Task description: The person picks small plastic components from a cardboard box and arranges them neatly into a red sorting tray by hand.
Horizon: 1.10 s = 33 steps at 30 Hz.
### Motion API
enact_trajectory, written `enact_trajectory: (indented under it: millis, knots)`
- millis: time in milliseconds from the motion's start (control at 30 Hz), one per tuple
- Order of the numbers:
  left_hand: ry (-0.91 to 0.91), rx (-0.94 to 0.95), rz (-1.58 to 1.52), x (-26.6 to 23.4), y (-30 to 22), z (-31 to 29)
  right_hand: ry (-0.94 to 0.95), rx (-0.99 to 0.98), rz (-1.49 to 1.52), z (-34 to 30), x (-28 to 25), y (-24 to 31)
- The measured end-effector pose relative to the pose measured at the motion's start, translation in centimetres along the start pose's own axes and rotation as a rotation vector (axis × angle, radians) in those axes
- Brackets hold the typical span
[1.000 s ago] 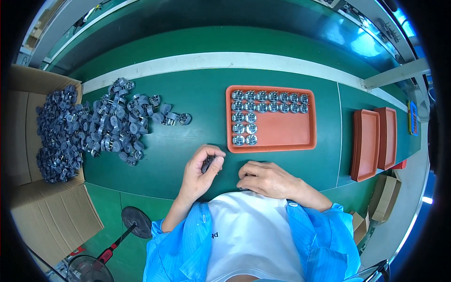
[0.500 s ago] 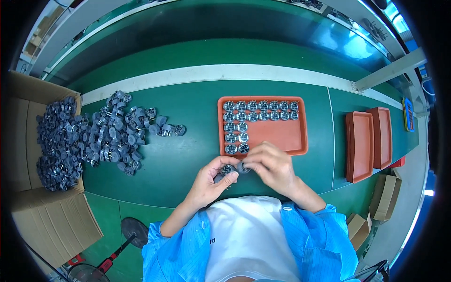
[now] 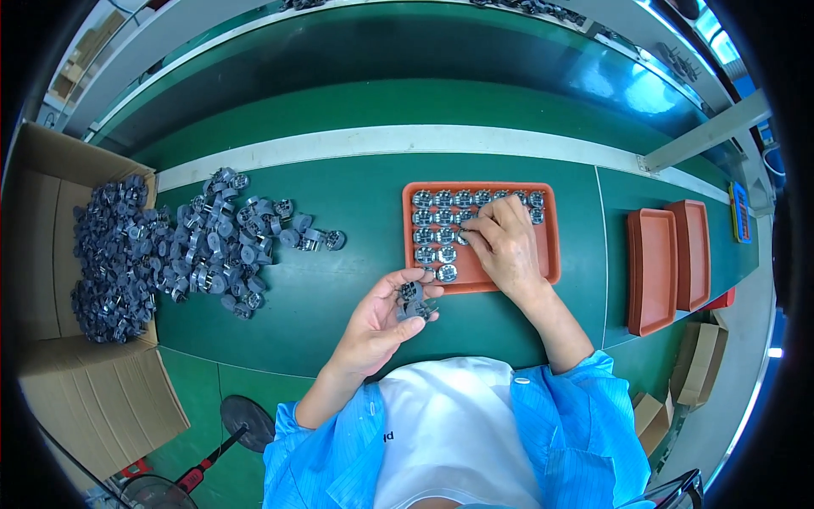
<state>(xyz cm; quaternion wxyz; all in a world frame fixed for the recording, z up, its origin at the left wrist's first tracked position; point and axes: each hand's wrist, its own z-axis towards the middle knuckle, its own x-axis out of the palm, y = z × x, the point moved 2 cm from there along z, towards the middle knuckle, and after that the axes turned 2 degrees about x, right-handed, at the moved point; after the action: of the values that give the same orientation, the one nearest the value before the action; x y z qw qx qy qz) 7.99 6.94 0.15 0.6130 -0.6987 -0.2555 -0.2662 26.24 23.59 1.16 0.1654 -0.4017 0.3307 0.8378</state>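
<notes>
Across the green bench [image 3: 335, 284] I see a heap [image 3: 225, 242] at left. My left hand [image 3: 371, 332] grips parts [image 3: 415, 309] beside the orange tray [image 3: 554, 233], presumably shortening the reach; my right hand [image 3: 509, 250] pinches one part [image 3: 462, 238] inside it.

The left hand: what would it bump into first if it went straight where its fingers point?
Probably the orange tray, at its near left corner, right by the fingers of the left hand. Height is hard to judge, so it might pass over the rim.
</notes>
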Motion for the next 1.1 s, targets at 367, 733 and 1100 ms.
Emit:
enact_trajectory:
  millis: [367,733,1100]
  knots:
    - [0.020,0.476,0.750,0.5,1.6,-0.1,0.376,0.380,0.779,-4.7,-1.2,6.0]
    - [0.032,0.370,0.406,1.0,1.7,-0.3,0.379,0.686,1.283,-6.3,-0.5,4.0]
    - [-0.110,0.185,0.531,0.6,1.8,-0.1,0.171,0.030,0.076,-2.4,-0.7,0.7]
